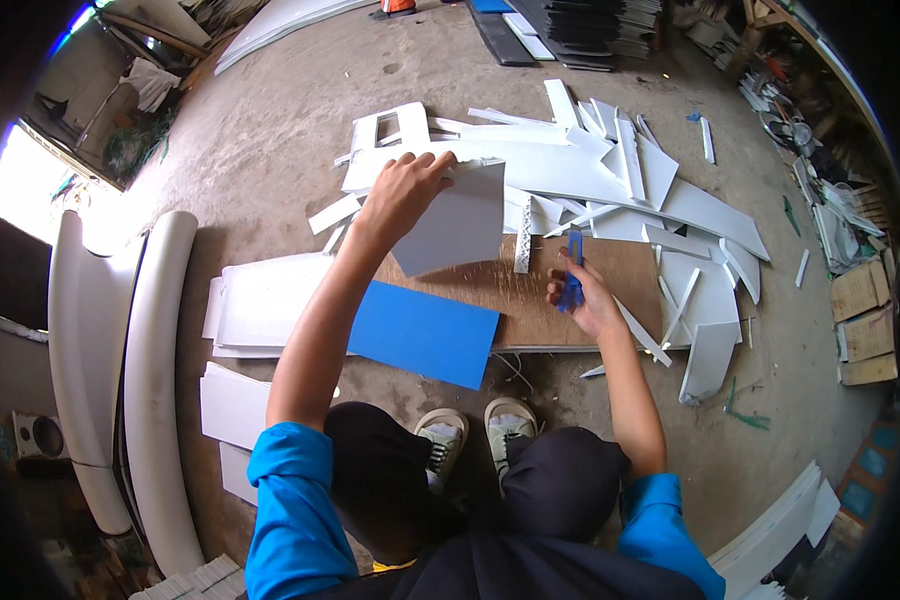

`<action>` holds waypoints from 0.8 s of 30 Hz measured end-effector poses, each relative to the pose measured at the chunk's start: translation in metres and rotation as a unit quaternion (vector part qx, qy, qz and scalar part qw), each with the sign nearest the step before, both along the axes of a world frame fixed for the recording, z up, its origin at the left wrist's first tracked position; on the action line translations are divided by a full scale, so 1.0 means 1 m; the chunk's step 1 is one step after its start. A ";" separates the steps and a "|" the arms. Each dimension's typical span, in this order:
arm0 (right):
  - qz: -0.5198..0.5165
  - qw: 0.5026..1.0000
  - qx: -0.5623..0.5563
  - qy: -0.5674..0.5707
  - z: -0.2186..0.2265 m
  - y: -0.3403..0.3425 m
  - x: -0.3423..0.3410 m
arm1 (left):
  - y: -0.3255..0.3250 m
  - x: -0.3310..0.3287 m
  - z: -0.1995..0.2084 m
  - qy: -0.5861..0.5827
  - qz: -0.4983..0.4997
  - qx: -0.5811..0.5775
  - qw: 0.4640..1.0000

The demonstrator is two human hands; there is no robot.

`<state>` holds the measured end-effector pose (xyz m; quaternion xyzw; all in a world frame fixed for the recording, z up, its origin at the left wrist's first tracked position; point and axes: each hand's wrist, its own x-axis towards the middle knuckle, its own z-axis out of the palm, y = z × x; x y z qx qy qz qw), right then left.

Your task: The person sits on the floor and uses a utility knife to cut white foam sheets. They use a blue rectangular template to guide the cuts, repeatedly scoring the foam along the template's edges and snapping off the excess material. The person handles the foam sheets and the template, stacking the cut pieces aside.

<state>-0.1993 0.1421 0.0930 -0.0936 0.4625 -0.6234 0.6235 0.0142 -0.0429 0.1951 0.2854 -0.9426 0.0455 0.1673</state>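
Note:
My left hand (402, 197) grips the upper edge of a pale grey-white foam sheet (455, 225), which is tilted up over a brown wooden board (530, 312). In my right hand (592, 298) is a blue utility knife (573, 268), held upright over the board's right part; its blade cannot be made out. A narrow white strip with a rough face (523, 236) lies between the sheet and the knife. A flat blue sheet (425, 330) rests across the board's near left side.
White offcuts (610, 165) are heaped beyond and right of the board. White sheets (270, 300) are stacked at its left. Two long white rolls (160, 390) stand at far left. Dark sheets (585, 30) are piled at the back. Cardboard (863, 320) lies at far right.

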 end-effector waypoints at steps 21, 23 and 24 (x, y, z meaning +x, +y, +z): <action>0.045 0.896 -0.038 0.441 0.040 -0.028 0.067 | -0.008 -0.013 -0.019 0.098 0.035 0.011 0.995; 0.051 0.836 -0.044 0.545 0.051 -0.039 0.077 | -0.005 -0.010 -0.021 0.111 0.034 -0.016 0.993; 0.053 0.802 -0.047 0.593 0.056 -0.044 0.083 | -0.005 -0.009 -0.022 0.116 0.033 -0.031 0.992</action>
